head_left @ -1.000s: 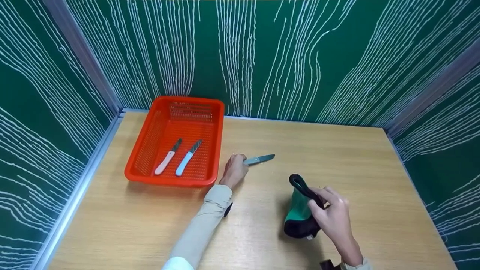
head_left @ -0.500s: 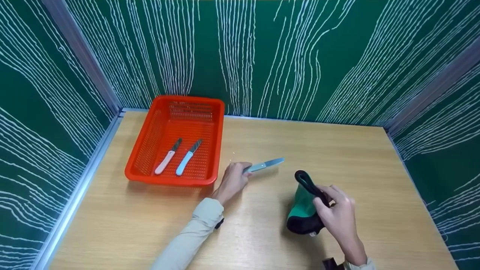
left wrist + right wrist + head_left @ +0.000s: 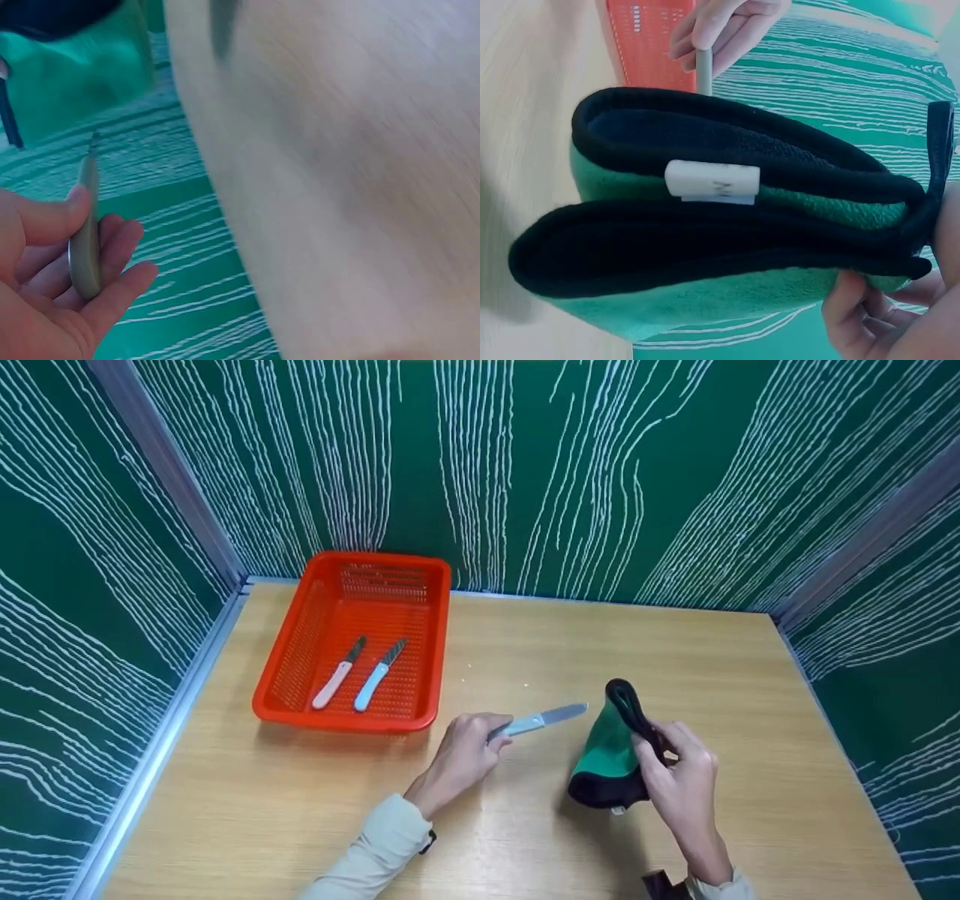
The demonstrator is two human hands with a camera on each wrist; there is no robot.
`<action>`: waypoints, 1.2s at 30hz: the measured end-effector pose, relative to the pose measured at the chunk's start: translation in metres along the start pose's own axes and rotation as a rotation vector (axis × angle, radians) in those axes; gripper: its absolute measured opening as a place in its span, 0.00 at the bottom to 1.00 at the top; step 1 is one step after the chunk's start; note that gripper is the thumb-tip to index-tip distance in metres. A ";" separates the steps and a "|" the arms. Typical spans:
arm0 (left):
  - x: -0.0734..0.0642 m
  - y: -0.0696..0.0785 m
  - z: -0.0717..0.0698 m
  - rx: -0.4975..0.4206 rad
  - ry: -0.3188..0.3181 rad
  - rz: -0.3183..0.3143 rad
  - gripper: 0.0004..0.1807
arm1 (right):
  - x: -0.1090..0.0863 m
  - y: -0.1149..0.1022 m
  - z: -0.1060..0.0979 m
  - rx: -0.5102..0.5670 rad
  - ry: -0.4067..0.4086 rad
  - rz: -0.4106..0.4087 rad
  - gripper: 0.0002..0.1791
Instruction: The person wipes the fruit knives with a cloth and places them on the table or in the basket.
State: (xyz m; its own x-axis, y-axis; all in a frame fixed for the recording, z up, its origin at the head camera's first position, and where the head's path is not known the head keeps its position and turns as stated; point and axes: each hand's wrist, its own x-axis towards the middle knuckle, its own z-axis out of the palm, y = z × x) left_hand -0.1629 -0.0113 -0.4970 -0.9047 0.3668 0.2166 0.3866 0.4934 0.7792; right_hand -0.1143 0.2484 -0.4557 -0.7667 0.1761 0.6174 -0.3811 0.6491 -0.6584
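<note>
My left hand (image 3: 459, 756) pinches a paring knife (image 3: 525, 724) by its pale blue-green handle, thumb on one side and fingers on the other. The blade points right, its tip near the cloth. In the left wrist view the knife (image 3: 86, 232) lies across the fingers. My right hand (image 3: 686, 776) grips a folded green cloth (image 3: 606, 751) with black edging by its right end. Seen from the right wrist, the cloth (image 3: 727, 300) hangs in folds with a white tag (image 3: 712, 178) on its edge and a black loop (image 3: 939, 142) beside the hand.
A red plastic basket (image 3: 349, 723) stands at the back left. Inside it lie a pink-handled knife (image 3: 330, 685) and a light-blue-handled knife (image 3: 370, 688). Tiny white specks dot the wooden table (image 3: 600, 645). Green walls (image 3: 409, 457) with white wavy lines enclose the table.
My left hand has lifted the knife from the table and drawn it nearer and to the right, towards the cloth. The right hand has raised the cloth slightly away from me.
</note>
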 end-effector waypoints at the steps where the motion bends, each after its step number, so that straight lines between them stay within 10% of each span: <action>1: -0.003 0.003 -0.001 0.000 -0.005 0.013 0.17 | 0.000 -0.003 0.001 0.015 0.001 -0.009 0.10; 16: -0.027 0.029 0.006 0.041 0.060 0.296 0.14 | -0.023 -0.020 0.042 0.024 -0.265 -0.245 0.22; 36: -0.036 0.025 -0.007 0.067 0.053 0.436 0.07 | -0.028 0.009 0.026 -0.173 -0.204 -0.323 0.19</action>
State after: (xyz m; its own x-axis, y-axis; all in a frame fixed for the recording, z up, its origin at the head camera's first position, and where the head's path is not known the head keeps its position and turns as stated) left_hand -0.1221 -0.0178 -0.4810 -0.6615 0.5124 0.5476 0.7434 0.3522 0.5686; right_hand -0.1102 0.2302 -0.4901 -0.7151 -0.1962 0.6709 -0.5400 0.7646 -0.3519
